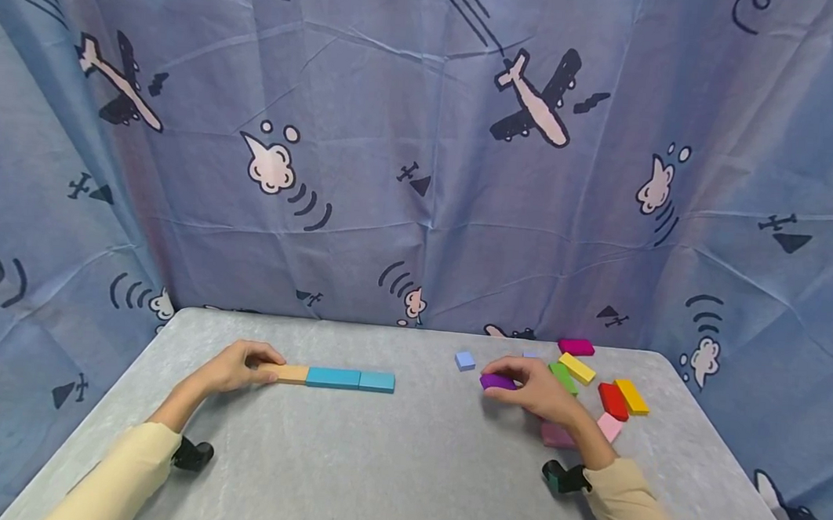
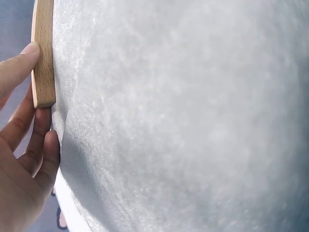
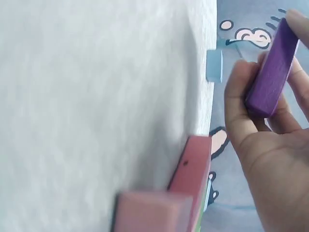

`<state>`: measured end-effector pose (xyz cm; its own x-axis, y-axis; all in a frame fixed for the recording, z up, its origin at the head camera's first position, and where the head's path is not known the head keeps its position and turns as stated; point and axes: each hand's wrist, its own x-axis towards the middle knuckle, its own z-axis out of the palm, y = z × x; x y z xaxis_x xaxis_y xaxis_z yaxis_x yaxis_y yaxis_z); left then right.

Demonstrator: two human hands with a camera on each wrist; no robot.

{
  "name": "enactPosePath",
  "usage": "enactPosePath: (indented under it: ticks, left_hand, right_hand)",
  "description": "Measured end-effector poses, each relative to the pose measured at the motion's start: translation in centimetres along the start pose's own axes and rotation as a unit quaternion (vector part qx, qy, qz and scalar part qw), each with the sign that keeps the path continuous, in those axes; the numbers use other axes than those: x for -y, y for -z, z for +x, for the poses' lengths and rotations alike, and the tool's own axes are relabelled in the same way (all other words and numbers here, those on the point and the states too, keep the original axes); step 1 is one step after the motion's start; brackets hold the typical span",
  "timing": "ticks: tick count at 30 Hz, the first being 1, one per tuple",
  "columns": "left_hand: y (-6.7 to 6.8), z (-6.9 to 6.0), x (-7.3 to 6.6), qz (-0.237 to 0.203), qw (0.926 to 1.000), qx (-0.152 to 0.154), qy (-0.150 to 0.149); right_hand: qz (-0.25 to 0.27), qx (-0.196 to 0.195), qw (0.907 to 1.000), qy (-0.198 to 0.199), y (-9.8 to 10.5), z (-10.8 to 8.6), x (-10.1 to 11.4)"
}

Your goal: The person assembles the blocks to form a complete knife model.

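Observation:
On the left of the table, my left hand [image 1: 236, 367] pinches the near end of a plain wooden block [image 1: 293, 374] between thumb and fingers. A blue block [image 1: 333, 378] lies end to end with the wooden one, and a shorter blue block [image 1: 377, 382] continues the straight row to the right. My right hand [image 1: 542, 392] grips a purple block [image 3: 273, 72], held up above the table at the right; in the head view the fingers cover part of it.
Loose blocks lie around my right hand: a small light-blue one [image 1: 464, 361], a magenta one [image 1: 576, 347], yellow [image 1: 576, 368], green [image 1: 563, 378], red [image 1: 613, 401], orange-yellow [image 1: 631, 397] and pink [image 1: 609, 427]. A patterned curtain [image 1: 364, 171] hangs behind the grey table [image 1: 391, 471].

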<state>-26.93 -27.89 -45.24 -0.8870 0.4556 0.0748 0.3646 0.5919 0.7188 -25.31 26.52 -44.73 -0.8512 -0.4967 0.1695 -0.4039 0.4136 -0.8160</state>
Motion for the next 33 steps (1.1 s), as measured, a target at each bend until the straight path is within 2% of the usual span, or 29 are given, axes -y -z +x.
enactPosePath:
  ticks: [6, 15, 20, 33]
  left_hand:
    - [0.0, 0.0, 0.0, -0.004, 1.0, 0.0, -0.001]
    - [0.0, -0.1, -0.2, -0.013, 0.9999, -0.003, 0.0]
    - [0.0, -0.1, -0.2, -0.015, 0.9999, -0.004, 0.004]
    - [0.1, -0.1, -0.2, -0.013, 0.9999, -0.002, -0.002]
  right_hand:
    - [-0.004, -0.003, 0.9998, 0.018, -0.9, 0.3, 0.2]
    - [-0.038, -0.005, 0.9993, -0.001, -2.0, 1.3, 0.6]
    - [-0.027, -0.013, 0.9994, 0.015, -2.9, 2.4, 0.5]
    - [0.015, 0.001, 0.9988, 0.046, -5.8, 5.1, 1.1]
